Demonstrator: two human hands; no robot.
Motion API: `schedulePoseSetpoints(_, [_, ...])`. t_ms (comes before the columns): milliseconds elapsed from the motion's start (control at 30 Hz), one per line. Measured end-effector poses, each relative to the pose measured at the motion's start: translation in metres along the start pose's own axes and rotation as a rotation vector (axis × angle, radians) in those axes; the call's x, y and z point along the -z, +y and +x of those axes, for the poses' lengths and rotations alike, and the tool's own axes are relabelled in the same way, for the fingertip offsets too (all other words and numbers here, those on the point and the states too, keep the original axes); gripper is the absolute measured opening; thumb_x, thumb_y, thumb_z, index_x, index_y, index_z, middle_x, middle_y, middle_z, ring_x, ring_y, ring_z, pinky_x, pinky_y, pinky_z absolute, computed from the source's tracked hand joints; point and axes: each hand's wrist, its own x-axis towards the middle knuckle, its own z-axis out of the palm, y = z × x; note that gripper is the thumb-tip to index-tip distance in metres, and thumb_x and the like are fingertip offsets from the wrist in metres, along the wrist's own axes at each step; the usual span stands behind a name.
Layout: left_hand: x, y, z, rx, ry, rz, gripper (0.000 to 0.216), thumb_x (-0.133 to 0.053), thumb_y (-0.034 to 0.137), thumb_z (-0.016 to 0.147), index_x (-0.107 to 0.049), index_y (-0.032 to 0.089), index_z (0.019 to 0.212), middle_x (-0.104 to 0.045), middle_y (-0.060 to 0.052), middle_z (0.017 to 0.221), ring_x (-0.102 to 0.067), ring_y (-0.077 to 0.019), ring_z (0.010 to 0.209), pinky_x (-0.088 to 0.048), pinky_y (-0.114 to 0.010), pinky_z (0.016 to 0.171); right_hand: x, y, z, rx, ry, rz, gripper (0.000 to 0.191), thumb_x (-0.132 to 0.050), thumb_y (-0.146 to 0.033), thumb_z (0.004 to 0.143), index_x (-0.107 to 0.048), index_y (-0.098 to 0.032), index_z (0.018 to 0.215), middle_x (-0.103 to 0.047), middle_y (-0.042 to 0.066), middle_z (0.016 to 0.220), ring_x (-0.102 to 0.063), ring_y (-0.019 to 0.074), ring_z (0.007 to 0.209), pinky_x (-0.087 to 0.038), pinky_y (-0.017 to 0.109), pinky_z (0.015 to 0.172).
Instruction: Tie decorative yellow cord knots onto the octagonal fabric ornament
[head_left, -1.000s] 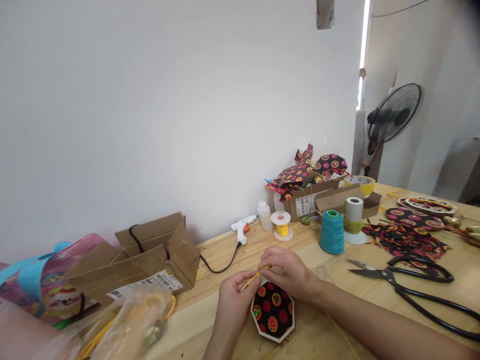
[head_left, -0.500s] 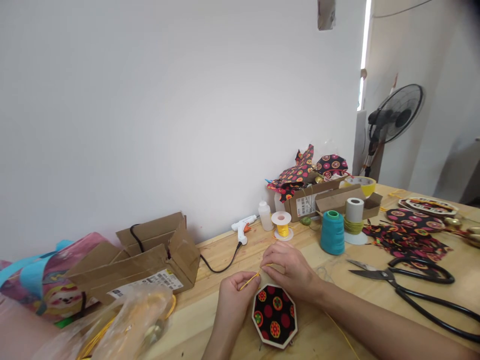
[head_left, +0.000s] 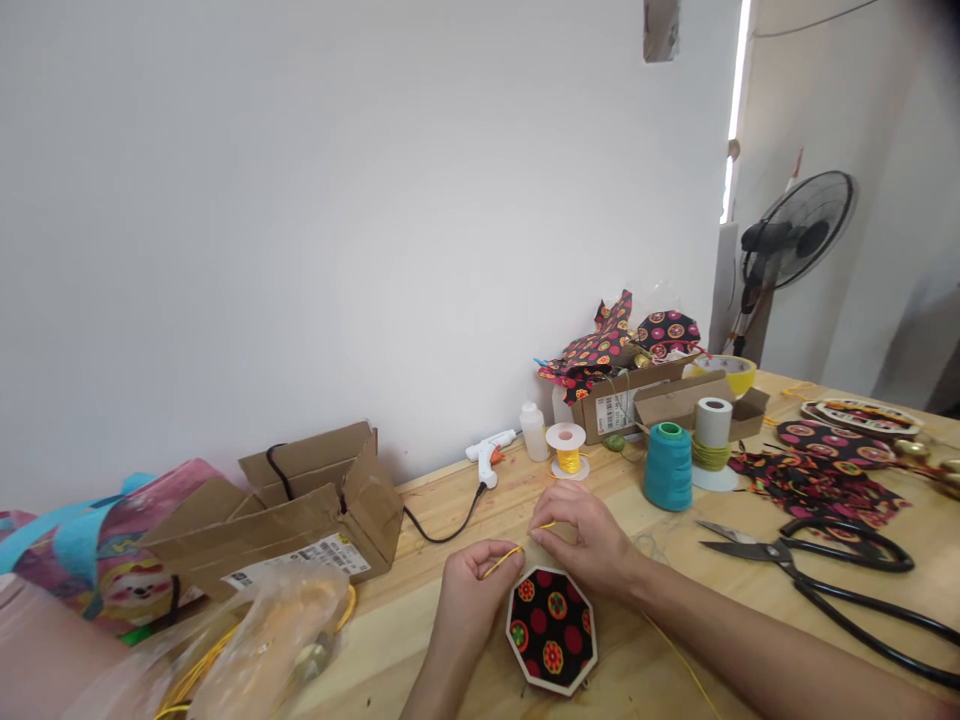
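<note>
An octagonal wooden-framed piece [head_left: 553, 632] with black, flower-patterned fabric lies on the table just below my hands. Yellow cord [head_left: 502, 562] is pinched between the thumb and fingers of my left hand [head_left: 474, 590], at the piece's upper left. My right hand [head_left: 581, 530], above the piece, also has its fingers closed on yellow cord. A small gap separates the two sets of fingertips. From under my right forearm the cord runs down toward the bottom edge of the view.
Black-handled scissors [head_left: 787, 552] lie to the right, near fabric scraps [head_left: 825, 485]. A teal thread cone [head_left: 667, 467], a yellow cord spool [head_left: 568, 450] and a white glue gun [head_left: 489, 457] stand or lie behind. Left are a cardboard box [head_left: 300, 530] and a plastic bag [head_left: 262, 640].
My fingertips have moved slightly apart, my right hand shifting a little to the right. The view has shifted slightly. The octagonal piece stays in place on the table.
</note>
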Motion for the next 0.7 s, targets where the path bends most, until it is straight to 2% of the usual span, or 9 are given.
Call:
schedulePoseSetpoints(367, [0.0055, -0.0028, 0.0039, -0.023, -0.029, 0.047, 0.018, -0.065, 0.027, 0.058, -0.070, 0.011, 0.065, -0.067, -0.003, 0.052, -0.057, -0.0159, 0.053, -0.042, -0.024, 0.053, 0.0024, -0.0015, 0.0013, -0.018, -0.049, -0.052, 0.009, -0.051, -0.015, 0.071, -0.058, -0.018, 0.067, -0.059, 0.001, 0.069, -0.050, 0.0145, 0.072, -0.035, 0.029, 0.070])
schedulePoseSetpoints(533, [0.0061, -0.0028, 0.0043, -0.033, -0.005, 0.060, 0.016, -0.065, 0.026, 0.057, -0.070, 0.012, 0.062, -0.068, -0.003, 0.055, -0.056, -0.0141, 0.051, -0.041, -0.022, 0.053, 0.0035, -0.0030, 0.0013, 0.004, -0.056, -0.032, 0.010, -0.050, -0.015, 0.072, -0.058, -0.018, 0.068, -0.058, 0.002, 0.070, -0.049, 0.0147, 0.071, -0.036, 0.030, 0.069])
schedulePoseSetpoints(700, [0.0060, -0.0026, 0.0041, -0.034, -0.004, 0.064, 0.015, -0.065, 0.027, 0.058, -0.070, 0.013, 0.060, -0.065, 0.000, 0.048, -0.054, -0.0119, 0.046, -0.040, -0.020, 0.050, 0.0026, -0.0049, 0.0001, 0.022, -0.020, -0.006, 0.009, -0.051, -0.016, 0.072, -0.058, -0.019, 0.067, -0.058, 0.001, 0.069, -0.049, 0.0147, 0.071, -0.035, 0.031, 0.070])
